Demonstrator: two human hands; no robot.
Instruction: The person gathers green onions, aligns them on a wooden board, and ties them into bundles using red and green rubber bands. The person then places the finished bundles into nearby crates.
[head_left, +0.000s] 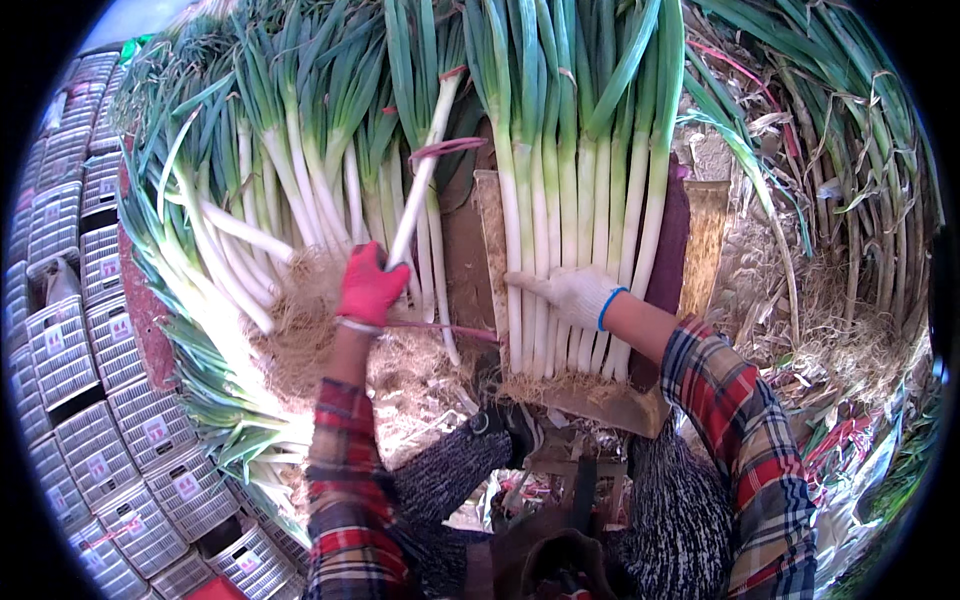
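Red-gloved, my left hand grips the white lower end of a single large green onion, which leans up and to the right. A purple-red band crosses this stalk, and I cannot tell whether it is looped round it. My right hand, in a white knit glove with a blue cuff, lies over a row of green onions, its index finger stretched to the left. That row rests side by side in a wooden cradle, roots towards me and leaves away.
Piled green onions fill the left side, some tied with red bands. Stacked plastic crates stand farther left. Untrimmed onions with dry roots lie at right. A purple strap reaches the cradle's left side. Plant litter covers the ground.
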